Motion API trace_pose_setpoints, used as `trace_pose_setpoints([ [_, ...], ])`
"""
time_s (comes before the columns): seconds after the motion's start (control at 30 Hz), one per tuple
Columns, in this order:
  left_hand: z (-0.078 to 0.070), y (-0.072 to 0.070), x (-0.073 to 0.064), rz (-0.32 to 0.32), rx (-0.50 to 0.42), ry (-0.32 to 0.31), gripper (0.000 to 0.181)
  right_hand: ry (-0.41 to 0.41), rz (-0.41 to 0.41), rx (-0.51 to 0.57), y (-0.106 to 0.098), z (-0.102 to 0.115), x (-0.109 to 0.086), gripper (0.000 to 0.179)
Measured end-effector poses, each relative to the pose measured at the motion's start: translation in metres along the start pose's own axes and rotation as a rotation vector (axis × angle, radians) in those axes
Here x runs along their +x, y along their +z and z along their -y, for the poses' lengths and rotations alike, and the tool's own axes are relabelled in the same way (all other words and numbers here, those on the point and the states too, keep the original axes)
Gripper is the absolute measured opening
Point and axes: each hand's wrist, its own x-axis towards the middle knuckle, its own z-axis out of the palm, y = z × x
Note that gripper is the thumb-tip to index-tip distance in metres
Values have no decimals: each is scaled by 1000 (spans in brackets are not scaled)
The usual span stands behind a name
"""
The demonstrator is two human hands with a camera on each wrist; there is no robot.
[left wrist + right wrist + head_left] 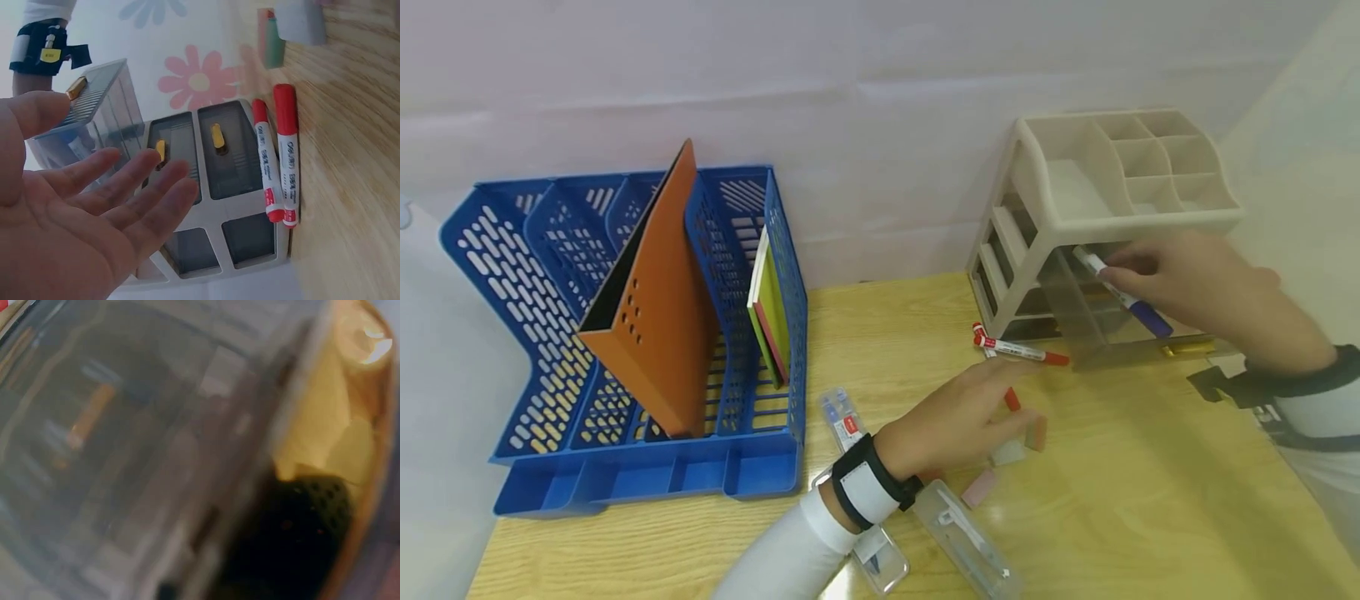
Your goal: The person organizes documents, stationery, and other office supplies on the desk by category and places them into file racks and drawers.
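Observation:
My right hand (1187, 271) pinches a white marker (1146, 319) with a dark blue-purple cap, above the pulled-out clear top drawer (1090, 350) of a cream desk organizer (1150, 223). The marker slants, its far end over the drawer. Blurred drawer plastic (156, 425) fills much of the right wrist view; that hand's fingers are hard to make out there. My left hand (958, 417) hovers over the table with nothing in it, fingers loosely spread and palm showing in the left wrist view. Just beyond it lie two red-capped markers, one (287, 156) beside the other (267, 165).
On the left stands a blue file rack (763, 467) holding an orange folder (662, 333) and thin notebooks (771, 317). A clear pencil case (966, 537) and a slim clear box (887, 567) lie near the front. Small erasers (979, 488) lie by the left hand.

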Motion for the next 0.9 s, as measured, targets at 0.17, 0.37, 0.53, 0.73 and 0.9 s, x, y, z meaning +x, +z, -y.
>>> trace_pose_setpoints([
  [0.17,4,1,-1,24,97,-7,56,-14,-23,7,3,4,5,19],
  [0.37,5,0,-2,22,120,-6,56,67,79,9,6,6,4,32],
  [0.53,6,-6,0,-28,71,23,51,62,126,23,12,6,8,34],
  [0.73,8,-18,0,-43,106,-28,55,104,163,16,17,8,11,38],
  [0.9,14,-30,-4,-85,87,-100,62,117,155,17,22,9,12,38],
])
